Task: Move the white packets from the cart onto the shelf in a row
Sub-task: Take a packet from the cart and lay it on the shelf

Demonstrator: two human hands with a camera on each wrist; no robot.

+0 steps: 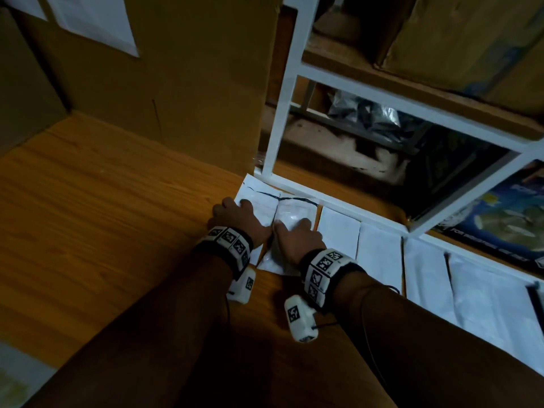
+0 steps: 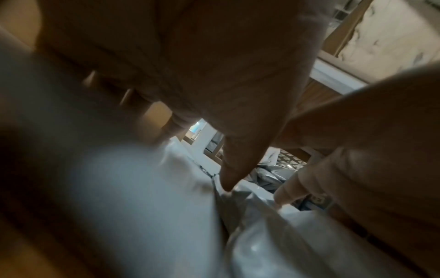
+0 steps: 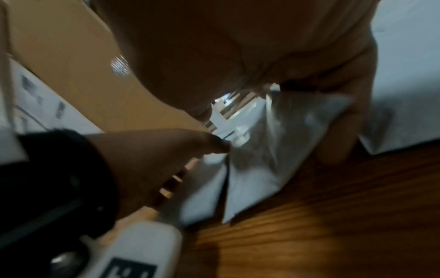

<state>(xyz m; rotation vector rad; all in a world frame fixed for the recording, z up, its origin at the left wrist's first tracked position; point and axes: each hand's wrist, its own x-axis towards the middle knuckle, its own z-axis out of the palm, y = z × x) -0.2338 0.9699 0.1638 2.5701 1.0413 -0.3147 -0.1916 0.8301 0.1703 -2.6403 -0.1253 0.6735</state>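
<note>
Several white packets lie in a row on the wooden shelf [image 1: 117, 216], along a white frame rail. My left hand [image 1: 235, 214] rests palm down on the leftmost packet [image 1: 259, 203], fingers spread over its left edge. Beside it, my right hand [image 1: 297, 234] presses flat on the second packet [image 1: 290, 212], which is glossy and a little crumpled. The two packets meet at a dark seam between my thumbs. In the left wrist view the left hand's thumb [image 2: 228, 184] touches that seam. The right wrist view shows the second packet [image 3: 273, 150] under my right fingers [image 3: 333, 150].
A tall cardboard box [image 1: 176, 83] stands on the shelf just behind and left of the packets. The white frame [image 1: 282, 113] rises at the row's far side, with grey bags [image 1: 368, 113] and a printed box [image 1: 500, 225] beyond. Bare wood lies to the left.
</note>
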